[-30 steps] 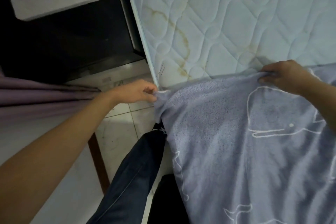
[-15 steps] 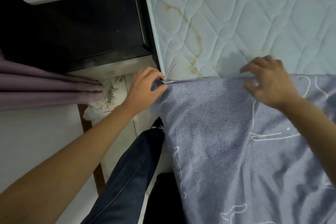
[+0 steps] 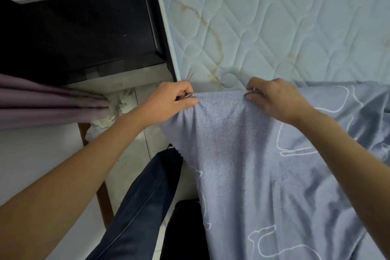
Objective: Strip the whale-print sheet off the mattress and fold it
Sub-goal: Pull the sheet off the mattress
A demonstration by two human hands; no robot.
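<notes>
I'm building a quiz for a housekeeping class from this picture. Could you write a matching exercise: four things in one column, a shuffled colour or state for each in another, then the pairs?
1. mattress
2. whale-print sheet
3. curtain
4. left hand

A. purple, hanging in folds
B. grips the sheet's edge at the mattress corner
C. pale, quilted, stained, partly bare
D. blue-grey, covers only the near part of the mattress

Pairs: 1-C, 2-D, 3-A, 4-B

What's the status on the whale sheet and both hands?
Both grip the whale-print sheet at its far edge: left hand at its corner, right hand alongside. Beyond it the mattress lies bare; no fold yet. At left a purple curtain, clear of the sheet.
</notes>
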